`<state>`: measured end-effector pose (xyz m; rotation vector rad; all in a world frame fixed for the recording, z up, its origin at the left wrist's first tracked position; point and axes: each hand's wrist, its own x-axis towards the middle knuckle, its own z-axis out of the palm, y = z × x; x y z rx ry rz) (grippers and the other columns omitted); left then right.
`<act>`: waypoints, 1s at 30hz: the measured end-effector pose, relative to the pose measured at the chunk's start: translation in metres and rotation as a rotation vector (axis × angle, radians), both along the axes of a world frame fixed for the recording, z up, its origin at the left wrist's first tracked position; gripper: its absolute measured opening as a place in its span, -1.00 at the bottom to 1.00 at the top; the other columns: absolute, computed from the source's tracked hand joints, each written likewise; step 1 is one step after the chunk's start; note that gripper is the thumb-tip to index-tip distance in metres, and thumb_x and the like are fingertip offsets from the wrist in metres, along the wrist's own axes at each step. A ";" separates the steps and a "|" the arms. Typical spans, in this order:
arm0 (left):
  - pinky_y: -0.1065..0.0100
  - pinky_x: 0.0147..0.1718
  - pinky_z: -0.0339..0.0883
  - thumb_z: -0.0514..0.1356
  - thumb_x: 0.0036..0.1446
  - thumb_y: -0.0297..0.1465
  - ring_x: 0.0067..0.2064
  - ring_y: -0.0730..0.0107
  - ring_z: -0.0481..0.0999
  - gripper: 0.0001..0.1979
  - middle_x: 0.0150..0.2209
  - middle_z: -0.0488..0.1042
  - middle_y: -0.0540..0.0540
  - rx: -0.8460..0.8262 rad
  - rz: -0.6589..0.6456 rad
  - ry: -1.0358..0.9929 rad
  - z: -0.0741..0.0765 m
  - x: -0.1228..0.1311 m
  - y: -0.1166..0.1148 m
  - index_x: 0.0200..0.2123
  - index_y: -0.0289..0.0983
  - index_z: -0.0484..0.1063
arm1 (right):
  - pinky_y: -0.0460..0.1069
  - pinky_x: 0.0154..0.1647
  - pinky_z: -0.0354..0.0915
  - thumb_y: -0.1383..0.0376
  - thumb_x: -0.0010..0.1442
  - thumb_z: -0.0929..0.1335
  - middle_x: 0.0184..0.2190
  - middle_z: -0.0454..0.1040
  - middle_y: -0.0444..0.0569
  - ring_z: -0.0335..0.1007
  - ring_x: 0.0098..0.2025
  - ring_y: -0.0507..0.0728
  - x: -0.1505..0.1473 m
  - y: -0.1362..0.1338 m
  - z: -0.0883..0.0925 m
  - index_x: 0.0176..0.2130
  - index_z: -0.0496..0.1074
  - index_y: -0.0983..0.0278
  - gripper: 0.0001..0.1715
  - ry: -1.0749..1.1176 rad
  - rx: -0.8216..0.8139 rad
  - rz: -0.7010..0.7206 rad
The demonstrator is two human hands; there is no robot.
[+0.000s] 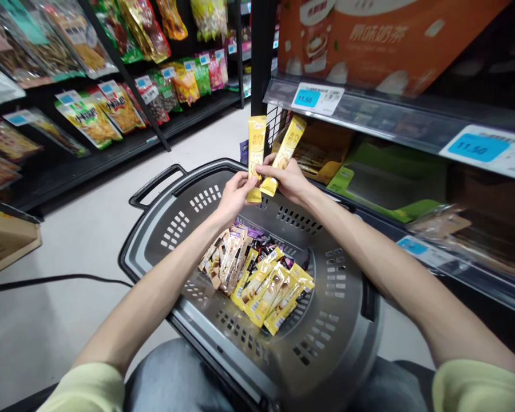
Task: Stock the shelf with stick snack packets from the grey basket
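Note:
My left hand (234, 195) is closed on a yellow stick sachet (256, 143), held upright above the far rim of the basket. Just beside it, my right hand (290, 178) grips a second yellow stick sachet (288, 146), which leans to the right. The two hands almost touch. Below them, the grey shopping basket (171, 280) holds several yellow stick sachets (268, 286), a bundle of beige sachets (227, 257) and some dark purple ones (264, 246) partly covered by the others.
On the right, a shelf (369, 123) with price tags carries an orange box (360, 40); open cartons (377, 177) stand below. Snack bags (86, 117) hang on the left rack. A cardboard box (8, 237) and a black cord (60, 278) are at the left.

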<state>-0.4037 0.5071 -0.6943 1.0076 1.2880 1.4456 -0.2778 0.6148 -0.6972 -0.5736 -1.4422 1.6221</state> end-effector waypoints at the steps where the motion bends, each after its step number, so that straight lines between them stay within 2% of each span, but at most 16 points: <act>1: 0.29 -0.35 0.53 0.28 0.21 -0.24 -0.22 0.30 0.57 -0.81 -0.18 0.57 -0.11 -0.002 0.003 -0.001 0.000 0.000 0.000 -0.22 -0.23 0.44 | 0.00 -0.25 0.42 0.17 -0.21 0.63 -0.44 0.44 -0.16 0.40 -0.36 0.06 0.000 0.000 0.000 -0.42 0.44 0.24 -0.57 0.013 0.000 -0.005; 7: 0.29 -0.30 0.50 0.32 0.15 -0.25 -0.28 0.33 0.58 -0.79 -0.28 0.59 -0.08 -0.003 0.018 -0.017 -0.004 0.000 0.001 -0.27 -0.25 0.43 | 0.03 -0.16 0.43 0.17 -0.18 0.61 -0.38 0.45 -0.14 0.42 -0.31 0.08 0.000 0.001 -0.002 -0.38 0.45 0.24 -0.59 0.002 0.024 -0.033; 18: 0.33 -0.35 0.47 0.43 -0.02 -0.17 -0.40 0.42 0.51 -0.65 -0.39 0.57 -0.05 0.014 0.039 0.004 -0.005 -0.001 -0.001 -0.43 -0.26 0.38 | 0.04 -0.19 0.44 0.20 -0.25 0.62 -0.42 0.47 -0.15 0.42 -0.35 0.08 0.002 -0.001 0.001 -0.43 0.38 0.23 -0.54 -0.004 -0.010 -0.039; 24: 0.28 -0.24 0.46 0.30 0.14 -0.25 -0.23 0.31 0.59 -0.79 -0.28 0.61 -0.09 0.001 0.068 0.073 -0.012 -0.002 0.001 -0.23 -0.24 0.46 | 0.03 -0.29 0.43 0.20 -0.26 0.62 -0.50 0.41 -0.17 0.40 -0.41 0.07 0.001 -0.004 0.003 -0.48 0.29 0.21 -0.49 -0.025 -0.001 -0.083; 27: 0.27 -0.18 0.43 0.28 0.07 -0.41 -0.23 0.34 0.58 -0.75 -0.27 0.60 -0.03 0.070 0.098 0.080 -0.014 -0.003 0.005 -0.15 -0.21 0.36 | 0.03 -0.31 0.42 0.19 -0.25 0.63 -0.48 0.45 -0.13 0.42 -0.41 0.08 0.001 -0.007 0.002 -0.48 0.29 0.22 -0.49 -0.047 0.030 -0.042; 30: 0.29 -0.20 0.41 0.24 -0.05 -0.53 -0.27 0.37 0.56 -0.64 -0.28 0.57 0.00 0.131 0.117 -0.011 -0.010 -0.003 0.008 -0.14 -0.21 0.30 | 0.01 -0.32 0.40 0.17 -0.25 0.63 -0.48 0.46 -0.12 0.41 -0.41 0.07 -0.002 -0.009 0.001 -0.47 0.33 0.24 -0.50 -0.074 0.082 -0.006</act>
